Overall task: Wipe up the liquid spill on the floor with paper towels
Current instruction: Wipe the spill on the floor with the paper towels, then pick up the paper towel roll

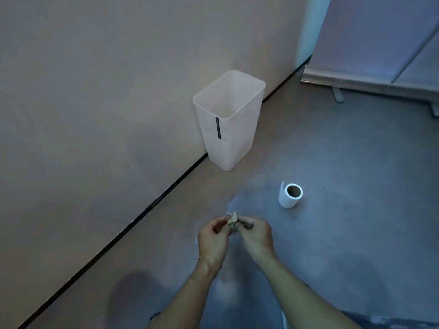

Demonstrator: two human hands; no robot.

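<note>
I see both hands — left hand, right hand — pinching a crumpled, damp paper wad; thin paper roll right of the fingers.

Bin against wall; paper roll on floor, nearer, right.

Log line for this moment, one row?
left hand + right hand: pinching paper wad | bin: upright at wall | paper roll: standing on floor

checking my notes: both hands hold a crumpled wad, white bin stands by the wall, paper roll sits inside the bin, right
One slip: the head view shows the paper roll standing on the floor, outside the bin. The rest holds.
</note>
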